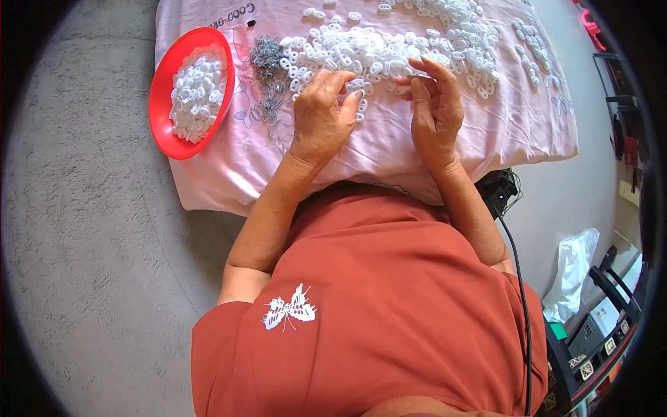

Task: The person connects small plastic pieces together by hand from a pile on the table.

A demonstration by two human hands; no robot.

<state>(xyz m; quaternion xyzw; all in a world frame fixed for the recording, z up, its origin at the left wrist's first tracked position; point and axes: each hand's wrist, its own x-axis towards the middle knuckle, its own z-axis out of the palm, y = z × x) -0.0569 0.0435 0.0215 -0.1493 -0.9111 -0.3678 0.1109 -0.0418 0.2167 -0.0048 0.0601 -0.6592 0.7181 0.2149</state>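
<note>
My left hand (322,115) is over the near edge of a heap of small white oval plastic pieces with holes (372,52). Its fingers curl toward the thumb; what they hold, if anything, blends with the white pieces behind. To its right, my right hand (438,115) hovers above the cloth, the thumb and bent fingers drawn together and the index finger raised. Anything in that grip is too small to name. The two hands are apart. Left of the heap lies a tangle of thin grey metal bits (268,61), strung out toward me.
A red plastic bowl (158,121) with more white pieces tilts at the table's left edge. Pink patterned cloth (514,132) covers the table. A small black object (251,23) lies near the tangle. A black device with a cable (497,191) is under the right edge; a white bag (571,274) stands farther right.
</note>
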